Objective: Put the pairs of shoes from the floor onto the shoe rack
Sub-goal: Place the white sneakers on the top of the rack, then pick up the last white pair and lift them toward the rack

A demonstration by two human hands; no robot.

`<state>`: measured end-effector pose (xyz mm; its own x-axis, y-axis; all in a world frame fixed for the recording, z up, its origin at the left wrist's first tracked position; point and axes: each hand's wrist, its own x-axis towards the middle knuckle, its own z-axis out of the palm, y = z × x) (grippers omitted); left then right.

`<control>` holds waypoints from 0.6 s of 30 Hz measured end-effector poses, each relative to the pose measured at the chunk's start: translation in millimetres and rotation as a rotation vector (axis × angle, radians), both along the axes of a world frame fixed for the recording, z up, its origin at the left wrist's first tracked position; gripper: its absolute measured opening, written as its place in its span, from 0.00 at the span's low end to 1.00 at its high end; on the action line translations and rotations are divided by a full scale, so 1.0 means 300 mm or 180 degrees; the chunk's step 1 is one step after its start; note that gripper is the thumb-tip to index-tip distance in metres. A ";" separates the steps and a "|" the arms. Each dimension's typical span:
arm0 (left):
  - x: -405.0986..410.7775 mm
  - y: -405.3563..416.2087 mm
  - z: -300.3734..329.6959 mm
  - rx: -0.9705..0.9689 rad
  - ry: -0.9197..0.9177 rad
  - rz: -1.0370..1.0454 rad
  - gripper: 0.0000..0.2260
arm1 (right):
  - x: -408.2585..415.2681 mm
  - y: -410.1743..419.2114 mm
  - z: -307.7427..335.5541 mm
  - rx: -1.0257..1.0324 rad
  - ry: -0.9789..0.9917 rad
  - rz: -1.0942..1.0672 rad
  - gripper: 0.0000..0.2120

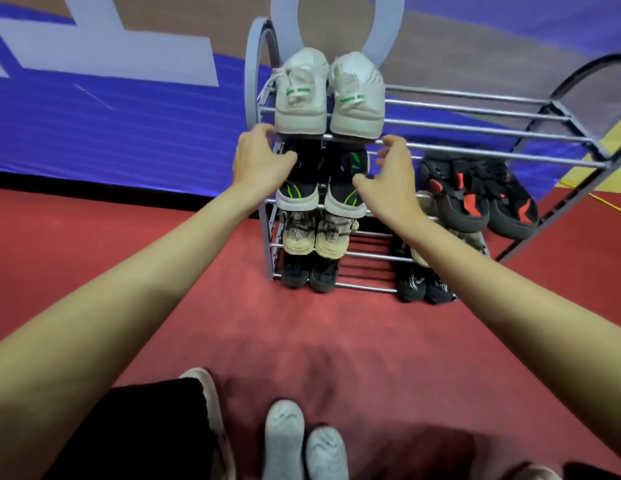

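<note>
Pair of white leather sneakers with green tabs [328, 95] on grey metal-tube shoe rack [475, 116] top tier, 12 o'clock, heels outward. Left hand [259, 161], right hand [388, 174] open-fingered at heels, probably squaring them.

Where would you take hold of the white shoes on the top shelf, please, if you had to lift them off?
By the heels, from the front. The white shoes sit side by side with heels facing out at the front bar of the shoe rack and toes toward the wall, so one heel per hand is probably easiest.
</note>
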<state>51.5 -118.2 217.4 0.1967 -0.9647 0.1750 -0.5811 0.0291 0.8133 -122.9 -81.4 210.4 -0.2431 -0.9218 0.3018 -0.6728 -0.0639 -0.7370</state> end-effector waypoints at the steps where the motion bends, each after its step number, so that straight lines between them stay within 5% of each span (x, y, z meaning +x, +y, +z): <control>1: 0.001 0.024 -0.022 0.0074 0.0006 0.0010 0.21 | -0.009 0.037 -0.023 0.0093 0.0069 0.0051 0.29; 11: -0.084 0.353 -0.440 0.0875 0.0189 -0.0053 0.17 | -0.087 0.451 -0.523 0.1890 0.0381 0.0436 0.26; 18: -0.112 0.644 -0.883 0.2426 -0.0321 -0.0235 0.19 | -0.084 0.747 -0.877 0.3173 0.0594 0.0772 0.24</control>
